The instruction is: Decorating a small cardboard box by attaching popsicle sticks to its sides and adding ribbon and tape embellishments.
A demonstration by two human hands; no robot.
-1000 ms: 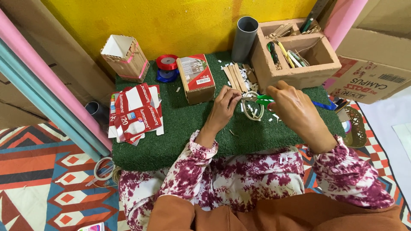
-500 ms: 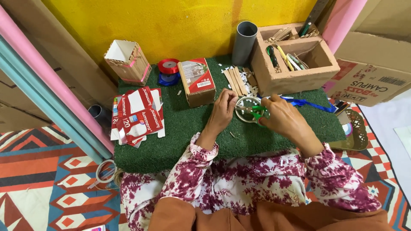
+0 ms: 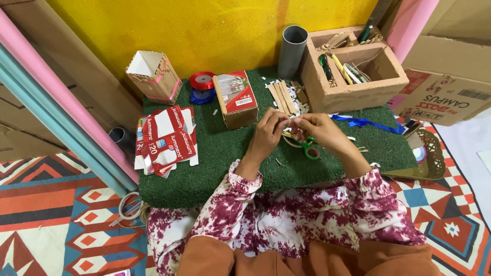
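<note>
Both hands meet over the green mat (image 3: 220, 153). The left hand (image 3: 268, 134) and right hand (image 3: 318, 132) have their fingertips closed together on a small pale piece (image 3: 292, 122), too small to make out. Green-handled scissors (image 3: 308, 148) lie on the mat just under the right hand. A bundle of wooden sticks (image 3: 283, 97) lies just beyond.

Left hand (image 3: 270, 128), right hand (image 3: 317, 130) pinch small white piece (image 3: 292, 122) above green-handled scissors (image 3: 308, 149).
</note>
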